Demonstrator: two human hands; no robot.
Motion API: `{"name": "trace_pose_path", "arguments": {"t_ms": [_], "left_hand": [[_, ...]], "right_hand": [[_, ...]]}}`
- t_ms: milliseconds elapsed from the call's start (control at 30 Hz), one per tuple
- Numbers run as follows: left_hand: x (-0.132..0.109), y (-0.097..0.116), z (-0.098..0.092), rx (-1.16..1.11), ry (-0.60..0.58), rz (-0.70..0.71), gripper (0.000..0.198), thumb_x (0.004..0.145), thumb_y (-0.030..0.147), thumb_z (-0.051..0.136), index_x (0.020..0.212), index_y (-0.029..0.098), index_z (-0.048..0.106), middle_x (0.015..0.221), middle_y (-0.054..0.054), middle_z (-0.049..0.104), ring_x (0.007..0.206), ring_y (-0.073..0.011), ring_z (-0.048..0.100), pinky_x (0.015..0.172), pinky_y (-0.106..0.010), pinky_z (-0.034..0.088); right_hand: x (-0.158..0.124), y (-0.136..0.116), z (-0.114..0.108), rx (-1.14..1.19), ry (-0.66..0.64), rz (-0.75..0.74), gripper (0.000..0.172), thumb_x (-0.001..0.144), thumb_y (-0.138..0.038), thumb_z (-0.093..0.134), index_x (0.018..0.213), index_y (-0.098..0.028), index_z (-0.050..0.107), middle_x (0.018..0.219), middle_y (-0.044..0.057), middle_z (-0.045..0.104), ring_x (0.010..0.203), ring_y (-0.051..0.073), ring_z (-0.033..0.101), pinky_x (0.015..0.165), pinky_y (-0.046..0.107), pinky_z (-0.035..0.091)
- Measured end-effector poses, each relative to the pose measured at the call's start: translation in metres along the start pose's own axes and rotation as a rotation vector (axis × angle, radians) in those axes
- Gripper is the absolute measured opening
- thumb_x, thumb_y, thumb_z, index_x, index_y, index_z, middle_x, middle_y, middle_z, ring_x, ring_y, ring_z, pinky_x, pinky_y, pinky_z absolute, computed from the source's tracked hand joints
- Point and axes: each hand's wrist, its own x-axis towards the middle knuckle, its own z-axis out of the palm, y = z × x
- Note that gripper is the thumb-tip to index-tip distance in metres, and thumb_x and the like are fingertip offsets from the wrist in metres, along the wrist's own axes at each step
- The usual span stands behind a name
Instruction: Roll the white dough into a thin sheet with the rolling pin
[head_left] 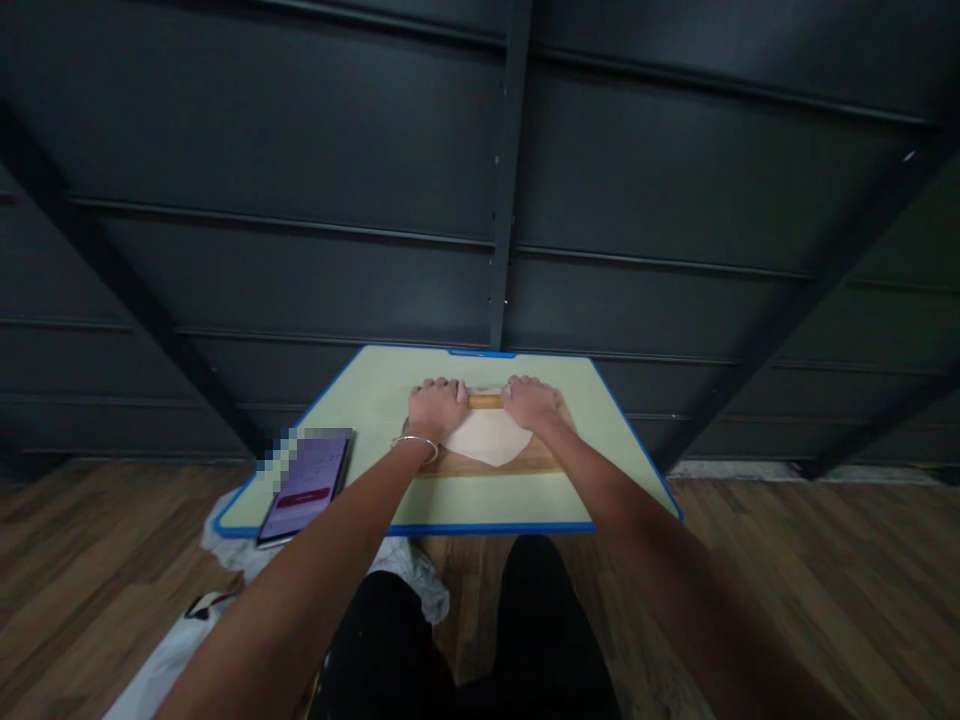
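Both of my hands are closed over a wooden rolling pin (485,401), whose middle shows between them. My left hand (438,408) grips its left part, with a silver bangle at the wrist. Around the right part wraps my right hand (531,402). Beneath and in front of the pin lies a thin, pale sheet (486,436), pointed toward me. It rests on a brown wooden board (480,467), partly covered by the sheet and my arms. The board sits on a pale green table (480,505) with a blue rim.
A phone (307,485) with a lit screen lies at the table's left edge. Crumpled white plastic (416,572) shows below the table, and a white bag (176,650) is at the lower left. A dark panelled wall (360,160) rises behind the table.
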Motion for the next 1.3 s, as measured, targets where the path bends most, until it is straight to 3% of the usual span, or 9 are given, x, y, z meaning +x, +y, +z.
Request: {"name": "trace_pose_path", "arguments": {"t_ms": [133,300,467,567,867,1300], "left_hand": [[-0.011,0.000,0.001,-0.017,0.047,0.028,0.050,0.107,0.036,0.028,0.115,0.016,0.073,0.120,-0.018,0.074,0.113,-0.0342,0.065,0.094,-0.047,0.045],[-0.022,0.002,0.000,-0.022,0.069,0.043,0.051,0.107,0.036,0.027,0.117,0.015,0.072,0.123,-0.018,0.073,0.115,-0.0346,0.065,0.102,-0.051,0.042],[-0.035,0.004,0.000,-0.044,0.092,0.032,0.056,0.108,0.037,0.025,0.145,0.017,0.061,0.152,-0.015,0.060,0.139,-0.0350,0.053,0.117,-0.055,0.034],[-0.044,0.004,-0.004,-0.056,0.071,0.053,0.058,0.108,0.038,0.026,0.153,0.019,0.056,0.160,-0.013,0.053,0.149,-0.0357,0.044,0.121,-0.057,0.031],[-0.063,0.002,-0.010,-0.030,0.053,0.062,0.059,0.107,0.042,0.030,0.158,0.022,0.052,0.162,-0.011,0.051,0.151,-0.0322,0.042,0.122,-0.050,0.032],[-0.090,0.001,-0.005,-0.027,0.088,0.099,0.071,0.105,0.057,0.034,0.158,0.013,0.051,0.155,-0.018,0.057,0.146,-0.0379,0.047,0.122,-0.053,0.032]], "right_hand": [[-0.019,-0.002,0.007,-0.018,0.132,-0.009,0.039,0.109,-0.034,0.033,0.129,-0.017,0.062,0.133,0.017,0.068,0.121,0.029,0.062,0.100,0.042,0.045],[-0.032,-0.003,0.009,0.004,0.157,-0.047,0.040,0.110,-0.034,0.032,0.134,-0.017,0.060,0.134,0.016,0.067,0.120,0.029,0.062,0.101,0.042,0.043],[-0.041,0.001,0.011,0.045,0.174,-0.098,0.041,0.111,-0.035,0.033,0.136,-0.017,0.061,0.138,0.015,0.066,0.127,0.028,0.058,0.109,0.041,0.038],[-0.048,0.002,0.012,0.072,0.167,-0.110,0.043,0.110,-0.038,0.038,0.138,-0.016,0.061,0.139,0.016,0.066,0.130,0.028,0.056,0.112,0.041,0.035],[-0.062,0.004,0.020,0.071,0.216,-0.166,0.052,0.108,-0.042,0.041,0.150,-0.014,0.055,0.154,0.019,0.056,0.144,0.030,0.047,0.119,0.043,0.030],[-0.086,0.006,0.021,0.090,0.201,-0.190,0.061,0.106,-0.045,0.044,0.157,-0.012,0.049,0.161,0.020,0.049,0.152,0.032,0.039,0.125,0.045,0.024]]}}
